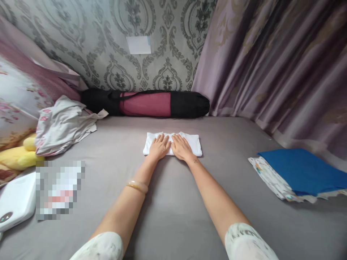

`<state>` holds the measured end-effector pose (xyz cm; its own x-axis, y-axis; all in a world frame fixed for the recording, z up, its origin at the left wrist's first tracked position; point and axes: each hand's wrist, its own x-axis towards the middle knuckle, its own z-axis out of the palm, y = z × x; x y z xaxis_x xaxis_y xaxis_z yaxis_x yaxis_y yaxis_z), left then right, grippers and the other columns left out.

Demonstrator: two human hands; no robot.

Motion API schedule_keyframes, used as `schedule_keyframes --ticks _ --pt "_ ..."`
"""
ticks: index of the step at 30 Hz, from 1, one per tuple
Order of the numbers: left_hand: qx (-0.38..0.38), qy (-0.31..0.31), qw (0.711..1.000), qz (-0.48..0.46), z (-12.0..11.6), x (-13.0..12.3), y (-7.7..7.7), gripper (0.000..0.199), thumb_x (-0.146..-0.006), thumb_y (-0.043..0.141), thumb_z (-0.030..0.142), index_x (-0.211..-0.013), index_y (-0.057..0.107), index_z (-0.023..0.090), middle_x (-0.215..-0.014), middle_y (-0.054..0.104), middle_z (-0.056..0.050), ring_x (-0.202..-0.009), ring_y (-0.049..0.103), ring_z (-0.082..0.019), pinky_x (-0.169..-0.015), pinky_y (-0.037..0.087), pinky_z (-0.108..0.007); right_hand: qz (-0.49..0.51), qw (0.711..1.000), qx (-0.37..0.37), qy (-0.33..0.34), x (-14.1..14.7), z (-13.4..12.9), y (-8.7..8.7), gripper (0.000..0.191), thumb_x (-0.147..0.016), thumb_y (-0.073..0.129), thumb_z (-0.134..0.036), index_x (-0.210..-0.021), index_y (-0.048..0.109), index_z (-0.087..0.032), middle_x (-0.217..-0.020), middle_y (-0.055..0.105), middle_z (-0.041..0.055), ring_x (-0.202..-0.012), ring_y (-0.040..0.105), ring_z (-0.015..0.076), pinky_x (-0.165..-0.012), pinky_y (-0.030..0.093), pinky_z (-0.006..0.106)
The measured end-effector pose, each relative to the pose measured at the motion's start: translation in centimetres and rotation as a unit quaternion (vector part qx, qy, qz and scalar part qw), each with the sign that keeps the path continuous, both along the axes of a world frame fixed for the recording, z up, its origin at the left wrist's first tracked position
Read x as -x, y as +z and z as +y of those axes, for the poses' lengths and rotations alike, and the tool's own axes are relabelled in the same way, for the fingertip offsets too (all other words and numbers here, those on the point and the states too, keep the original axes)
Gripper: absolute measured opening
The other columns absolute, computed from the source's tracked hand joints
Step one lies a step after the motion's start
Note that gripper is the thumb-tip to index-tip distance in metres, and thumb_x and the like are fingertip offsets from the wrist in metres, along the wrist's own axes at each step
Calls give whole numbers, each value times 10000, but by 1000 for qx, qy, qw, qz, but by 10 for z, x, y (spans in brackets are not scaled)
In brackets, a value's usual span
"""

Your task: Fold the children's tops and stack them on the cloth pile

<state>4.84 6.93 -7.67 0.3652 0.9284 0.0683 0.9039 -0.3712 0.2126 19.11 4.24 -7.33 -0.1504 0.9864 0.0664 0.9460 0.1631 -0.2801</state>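
A folded white cloth (194,145) lies flat on the grey bed sheet (173,202), wider than it is deep. My left hand (159,146) rests palm down on its left half, fingers stretched out and pointing away from me. Beside it, my right hand (181,147) presses flat on the right half, fingers also extended. The two thumbs are close together near the cloth's middle. Part of the cloth is hidden under both hands. Whether it is a garment or a towel I cannot tell.
A black and maroon roll bag (146,104) lies along the wall. On the right sits a folded blue cloth (303,171) over patterned fabric. To the left are a crumpled whitish cloth (66,122), a yellow plush item (20,157), a white device (17,202) and a blurred-out packet (59,189).
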Motion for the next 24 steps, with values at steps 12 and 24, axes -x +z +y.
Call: schedule_keyframes --ticks 12,24 --pt "4 114 993 8 12 26 -6 655 -986 223 474 -1485 352 70 -1576 291 -149 -1474 207 -301 -1193 190 -461 -41 990 39 -126 -34 0 4 602 -1008 178 -366 -1525 272 -72 -1598 240 113 -1484 148 218 -1199 72 434" --pt "-9 95 995 5 15 30 1 637 -982 247 469 -1485 359 95 -1583 264 -156 -1480 190 -294 -1195 178 -471 -18 992 30 -124 -45 0 7 602 -1005 170 -365 -1528 272 -83 -1611 198 111 -1491 118 227 -1199 84 436"
